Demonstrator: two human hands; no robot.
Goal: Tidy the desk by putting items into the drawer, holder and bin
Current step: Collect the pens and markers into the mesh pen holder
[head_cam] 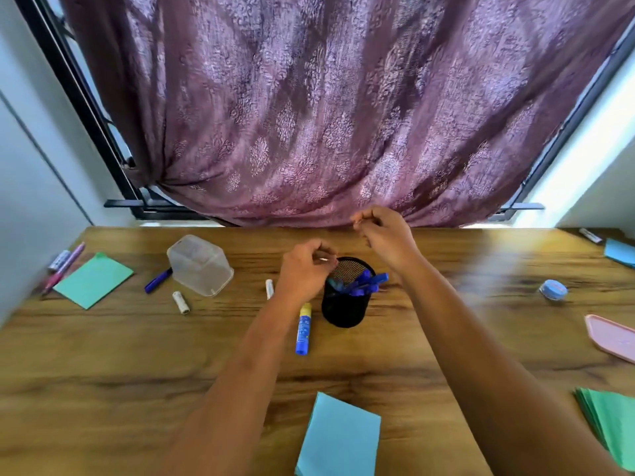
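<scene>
Holder (343,310), black mesh with blue pens (367,285) inside, stands mid-table (137,355), with a glue stick (303,329) lying just beside its near left. The left hand (304,271) hovers at its rim, fingers curled; I cannot tell whether that grip pinches anything. Farther back, the right hand (386,238) hangs raised, its grip loose and released.

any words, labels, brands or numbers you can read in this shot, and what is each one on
No text in this picture can be read.
On the glue stick: pale marks on the blue label, too blurred to read.
On the markers at the left desk edge: print on the barrels, too small and blurred.
On the white marker at the far right: dark marks, unreadable.
</scene>
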